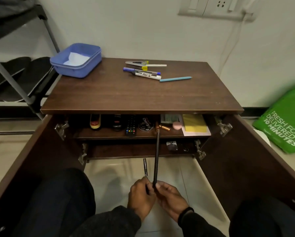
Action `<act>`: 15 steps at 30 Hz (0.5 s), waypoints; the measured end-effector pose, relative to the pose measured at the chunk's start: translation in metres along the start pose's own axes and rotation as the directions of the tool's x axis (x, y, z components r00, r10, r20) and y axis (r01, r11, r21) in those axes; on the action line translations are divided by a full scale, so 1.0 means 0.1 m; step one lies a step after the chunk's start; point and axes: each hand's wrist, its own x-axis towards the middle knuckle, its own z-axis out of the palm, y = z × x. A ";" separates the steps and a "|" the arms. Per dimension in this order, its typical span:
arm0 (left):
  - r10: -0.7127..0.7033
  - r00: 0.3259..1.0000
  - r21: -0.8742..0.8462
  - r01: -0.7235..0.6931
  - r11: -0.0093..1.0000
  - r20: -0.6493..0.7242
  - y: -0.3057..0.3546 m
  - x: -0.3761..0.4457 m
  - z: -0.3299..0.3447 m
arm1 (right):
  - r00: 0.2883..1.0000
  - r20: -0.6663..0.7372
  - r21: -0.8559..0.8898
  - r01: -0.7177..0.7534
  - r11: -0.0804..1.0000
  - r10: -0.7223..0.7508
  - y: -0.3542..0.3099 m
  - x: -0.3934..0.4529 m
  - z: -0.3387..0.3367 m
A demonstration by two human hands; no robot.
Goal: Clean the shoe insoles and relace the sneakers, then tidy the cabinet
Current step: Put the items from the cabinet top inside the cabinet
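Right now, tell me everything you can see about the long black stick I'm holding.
The long black stick is thin, straight and dark, with a brownish metal-looking tip at its far end. It stands nearly upright, tip up in front of the cabinet's upper shelf. The right hand pinches its lower end; the left hand sits against it, holding a silver pen.

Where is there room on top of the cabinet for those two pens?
The cabinet top is bare along its front half and between the blue tub and the markers. The upper shelf inside is crowded.
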 end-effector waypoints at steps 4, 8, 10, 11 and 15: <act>-0.108 0.993 0.040 0.106 0.994 0.050 -0.21 -0.03 0.10 | 0.996 -0.054 0.023 -0.076 0.997 0.077 0.30 0.07 -0.10; -0.197 0.980 0.035 0.197 0.980 0.001 -0.37 -0.01 0.18 | 0.978 -0.143 0.024 -0.153 0.988 0.155 0.59 0.14 -0.23; -0.191 0.981 -0.011 0.191 0.982 -0.045 -0.40 0.11 0.22 | 0.969 -0.216 -0.003 -0.126 0.992 0.123 0.56 0.21 -0.26; -0.166 0.984 -0.027 0.164 0.986 -0.067 -0.41 0.21 0.25 | 0.963 -0.257 -0.040 -0.097 0.994 0.084 0.51 0.28 -0.28; -0.052 0.992 -0.050 0.047 0.998 -0.113 -0.32 0.82 0.27 | 0.891 -0.442 -0.218 0.005 0.976 -0.104 0.12 0.58 -0.25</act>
